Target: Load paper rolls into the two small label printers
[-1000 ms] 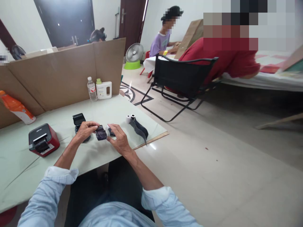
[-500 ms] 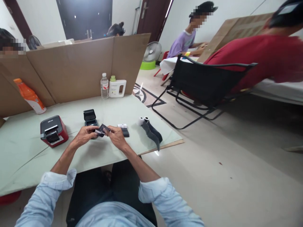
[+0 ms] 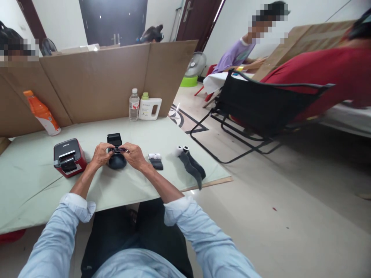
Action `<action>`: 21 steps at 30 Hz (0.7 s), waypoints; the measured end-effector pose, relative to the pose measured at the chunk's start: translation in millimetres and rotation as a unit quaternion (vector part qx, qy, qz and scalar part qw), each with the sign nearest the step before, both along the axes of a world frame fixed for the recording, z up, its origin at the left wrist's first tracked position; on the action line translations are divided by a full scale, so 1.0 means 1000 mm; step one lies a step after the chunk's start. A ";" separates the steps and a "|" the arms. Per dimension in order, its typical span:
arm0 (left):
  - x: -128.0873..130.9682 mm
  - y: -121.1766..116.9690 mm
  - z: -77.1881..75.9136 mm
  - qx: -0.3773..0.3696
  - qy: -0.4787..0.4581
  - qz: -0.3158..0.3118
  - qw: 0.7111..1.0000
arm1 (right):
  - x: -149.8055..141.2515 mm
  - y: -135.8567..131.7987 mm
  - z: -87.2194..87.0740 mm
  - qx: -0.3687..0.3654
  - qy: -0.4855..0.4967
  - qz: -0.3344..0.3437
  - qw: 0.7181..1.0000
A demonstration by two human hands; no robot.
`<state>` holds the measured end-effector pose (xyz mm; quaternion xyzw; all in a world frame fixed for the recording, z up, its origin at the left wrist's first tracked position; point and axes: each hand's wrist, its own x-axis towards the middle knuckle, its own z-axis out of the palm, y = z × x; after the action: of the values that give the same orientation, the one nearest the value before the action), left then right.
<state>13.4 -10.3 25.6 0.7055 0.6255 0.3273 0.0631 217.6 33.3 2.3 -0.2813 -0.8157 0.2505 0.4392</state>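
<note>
Both hands, left hand point(image 3: 100, 155) and right hand point(image 3: 131, 153), pinch a small dark roll point(image 3: 117, 150) together right over the open black mini printer point(image 3: 116, 153) on the table point(image 3: 34, 185). If it's seated crooked, I'd guess the lid jams.

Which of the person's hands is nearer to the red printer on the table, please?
Left. The left hand is just right of the red printer; the right hand lies farther right.
</note>
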 end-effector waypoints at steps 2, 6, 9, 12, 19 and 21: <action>0.000 0.005 -0.004 -0.003 0.007 0.012 1.000 | -0.001 0.001 -0.004 0.012 -0.020 -0.007 1.000; 0.003 0.010 -0.004 -0.015 0.013 0.016 1.000 | 0.002 0.004 -0.008 0.033 -0.046 -0.016 0.998; 0.003 0.011 0.000 -0.047 0.024 0.021 0.998 | 0.002 0.007 -0.007 0.041 -0.068 -0.022 0.997; 0.003 0.013 0.003 -0.090 0.037 0.040 0.994 | -0.001 0.008 -0.006 0.047 -0.092 -0.024 0.994; 0.001 0.016 0.002 -0.088 0.063 0.011 0.994 | -0.005 0.005 -0.010 0.053 -0.127 -0.028 0.990; -0.002 0.015 0.000 -0.076 0.053 -0.016 0.996 | -0.005 0.007 -0.013 0.058 -0.135 -0.031 0.989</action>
<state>11.9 4.9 26.1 0.7246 0.6398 0.2403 0.0887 212.5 40.0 -10.5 -0.3113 -0.8715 0.1488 0.3484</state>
